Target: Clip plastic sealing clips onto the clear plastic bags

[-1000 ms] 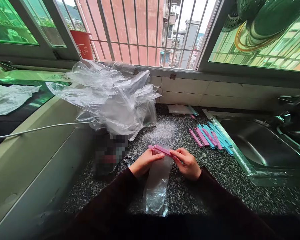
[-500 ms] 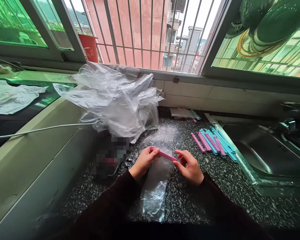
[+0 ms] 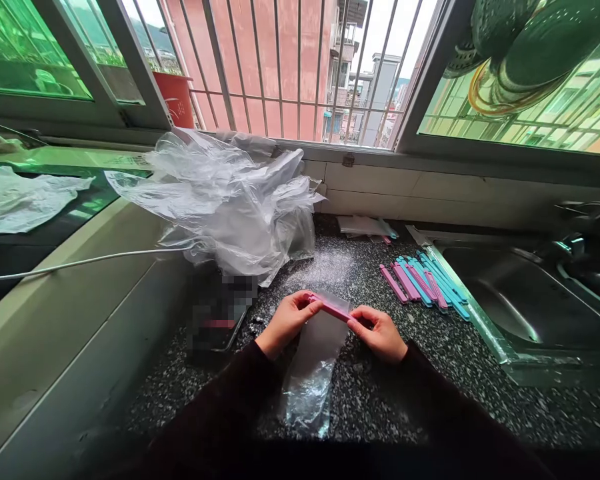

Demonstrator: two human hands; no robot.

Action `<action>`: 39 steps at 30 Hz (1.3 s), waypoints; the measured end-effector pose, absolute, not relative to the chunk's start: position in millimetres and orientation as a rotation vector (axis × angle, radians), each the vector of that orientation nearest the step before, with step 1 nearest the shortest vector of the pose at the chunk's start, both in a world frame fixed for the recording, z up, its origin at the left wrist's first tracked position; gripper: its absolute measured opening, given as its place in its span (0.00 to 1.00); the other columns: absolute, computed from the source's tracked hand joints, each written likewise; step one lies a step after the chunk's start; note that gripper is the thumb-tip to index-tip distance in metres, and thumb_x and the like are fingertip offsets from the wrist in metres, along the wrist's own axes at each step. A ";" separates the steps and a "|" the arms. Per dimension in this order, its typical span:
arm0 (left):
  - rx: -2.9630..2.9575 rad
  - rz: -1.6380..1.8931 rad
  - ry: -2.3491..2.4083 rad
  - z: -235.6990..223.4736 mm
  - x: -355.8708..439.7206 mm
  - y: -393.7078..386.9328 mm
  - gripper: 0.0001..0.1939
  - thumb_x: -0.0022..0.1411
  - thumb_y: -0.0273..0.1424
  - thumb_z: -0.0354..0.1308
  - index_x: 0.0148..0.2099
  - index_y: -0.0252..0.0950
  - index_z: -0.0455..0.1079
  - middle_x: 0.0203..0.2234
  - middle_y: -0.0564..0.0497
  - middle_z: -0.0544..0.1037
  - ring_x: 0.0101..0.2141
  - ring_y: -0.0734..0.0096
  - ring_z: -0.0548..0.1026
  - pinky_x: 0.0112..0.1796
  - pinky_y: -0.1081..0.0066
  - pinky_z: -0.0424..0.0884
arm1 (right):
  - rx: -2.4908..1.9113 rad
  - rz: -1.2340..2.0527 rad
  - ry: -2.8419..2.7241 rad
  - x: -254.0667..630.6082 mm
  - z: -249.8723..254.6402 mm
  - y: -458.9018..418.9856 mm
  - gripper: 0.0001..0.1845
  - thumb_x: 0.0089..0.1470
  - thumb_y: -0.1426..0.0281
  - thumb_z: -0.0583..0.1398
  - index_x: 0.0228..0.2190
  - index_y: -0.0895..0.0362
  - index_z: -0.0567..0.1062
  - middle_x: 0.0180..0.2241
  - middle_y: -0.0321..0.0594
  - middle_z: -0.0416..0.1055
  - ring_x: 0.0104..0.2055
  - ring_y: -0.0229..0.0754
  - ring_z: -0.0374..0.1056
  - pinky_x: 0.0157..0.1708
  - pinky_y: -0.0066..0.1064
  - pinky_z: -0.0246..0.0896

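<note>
A pink clip (image 3: 333, 309) is held obliquely across the far end of a clear plastic bag (image 3: 314, 380), above the speckled surface (image 3: 375, 407) and midway between the two hands. The clip's left end is pinched between the thumb and curled fingers of the left hand (image 3: 286, 321); its right end is pinched by the thumb and forefinger of the right hand (image 3: 380, 333). Both hands are thus nearly closed. A short margin of film is seen beyond the clip's far side; whether the film is gripped between the clip's bars cannot be told. The clip is judged light, stiff and smooth, and is best held by its two ends, where pressure can be applied evenly. The bag is judged thin, limp and slippery, easily creased, and is best taken near the clip, where it is kept flat. To the right, loose pink and blue clips (image 3: 424, 283) are piled beside the sink (image 3: 530, 287); to the far left, crumpled clear plastic (image 3: 240, 213) is heaped.
</note>
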State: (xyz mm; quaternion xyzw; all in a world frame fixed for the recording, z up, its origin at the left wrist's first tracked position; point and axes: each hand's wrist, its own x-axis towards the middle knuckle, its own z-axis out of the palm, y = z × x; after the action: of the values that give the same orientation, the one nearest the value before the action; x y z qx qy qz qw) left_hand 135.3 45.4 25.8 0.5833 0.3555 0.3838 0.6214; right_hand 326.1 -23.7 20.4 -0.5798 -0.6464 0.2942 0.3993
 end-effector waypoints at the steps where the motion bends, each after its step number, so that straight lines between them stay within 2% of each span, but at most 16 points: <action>1: 1.340 0.887 0.813 25.7 135.5 45.6 0.18 0.44 0.44 0.62 0.28 0.32 0.69 0.22 0.53 0.69 0.27 0.74 0.64 0.31 0.74 0.60 | -1.467 0.733 -1.641 326.2 20.4 -23.8 0.13 0.47 0.61 0.57 0.24 0.58 0.72 0.21 0.36 0.66 0.23 0.35 0.59 0.23 0.26 0.56; 13: 1.318 0.934 0.788 29.4 135.3 41.5 0.17 0.43 0.42 0.63 0.22 0.32 0.67 0.17 0.56 0.65 0.24 0.77 0.60 0.28 0.75 0.57 | -1.471 0.703 -1.656 327.1 18.5 -23.2 0.13 0.48 0.61 0.56 0.24 0.58 0.71 0.20 0.36 0.66 0.22 0.35 0.59 0.22 0.26 0.56; 21: 1.291 0.938 0.839 25.6 137.4 41.6 0.20 0.41 0.46 0.63 0.23 0.32 0.69 0.19 0.54 0.67 0.24 0.76 0.61 0.27 0.75 0.57 | -1.434 0.758 -1.590 325.3 21.6 -23.8 0.15 0.47 0.58 0.57 0.24 0.58 0.70 0.19 0.34 0.64 0.22 0.34 0.57 0.22 0.26 0.55; 26: 1.320 0.634 0.725 21.5 138.0 38.6 0.23 0.45 0.48 0.60 0.31 0.31 0.72 0.22 0.52 0.71 0.24 0.75 0.64 0.28 0.75 0.58 | -1.404 0.723 -1.407 335.1 23.7 -22.0 0.17 0.47 0.56 0.57 0.23 0.58 0.69 0.18 0.33 0.59 0.21 0.33 0.54 0.20 0.25 0.51; 28: 1.335 0.493 0.693 20.8 138.1 36.0 0.23 0.44 0.48 0.61 0.30 0.30 0.72 0.20 0.53 0.70 0.23 0.76 0.63 0.26 0.75 0.57 | -1.390 0.675 -1.301 342.1 22.9 -19.1 0.18 0.46 0.55 0.58 0.23 0.58 0.69 0.17 0.32 0.58 0.20 0.33 0.52 0.19 0.25 0.49; 32: 1.317 0.352 0.708 19.9 136.9 32.3 0.25 0.44 0.50 0.60 0.24 0.29 0.71 0.13 0.57 0.64 0.17 0.81 0.55 0.21 0.76 0.49 | -1.381 0.615 -1.135 352.1 21.0 -13.0 0.21 0.43 0.51 0.58 0.23 0.58 0.68 0.16 0.30 0.55 0.18 0.32 0.50 0.18 0.26 0.47; 34: 1.335 0.301 0.717 20.7 135.5 31.7 0.24 0.44 0.50 0.60 0.25 0.29 0.72 0.13 0.56 0.65 0.16 0.81 0.56 0.20 0.76 0.49 | -1.388 0.608 -1.107 353.9 20.5 -11.5 0.21 0.43 0.51 0.58 0.23 0.57 0.67 0.16 0.31 0.56 0.19 0.32 0.50 0.19 0.26 0.47; 36: 1.365 0.237 0.668 23.1 134.2 30.9 0.23 0.46 0.48 0.60 0.28 0.29 0.74 0.16 0.53 0.70 0.18 0.78 0.61 0.21 0.76 0.53 | -1.388 0.624 -1.105 354.3 20.2 -11.3 0.20 0.42 0.52 0.58 0.23 0.57 0.67 0.16 0.30 0.56 0.19 0.32 0.50 0.19 0.26 0.47; 39: 1.369 0.257 0.562 28.2 133.9 30.2 0.21 0.46 0.43 0.62 0.38 0.32 0.74 0.29 0.48 0.77 0.28 0.71 0.70 0.30 0.74 0.62 | -1.373 0.682 -1.159 352.4 20.3 -12.7 0.20 0.43 0.51 0.58 0.22 0.57 0.66 0.16 0.30 0.56 0.19 0.32 0.51 0.19 0.26 0.48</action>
State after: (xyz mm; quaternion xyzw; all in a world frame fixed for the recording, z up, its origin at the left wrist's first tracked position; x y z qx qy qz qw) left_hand 133.9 30.2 28.2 0.6218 0.2551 0.1169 0.7311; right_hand 352.4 -12.7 20.3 -0.5857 -0.4944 0.2909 0.5726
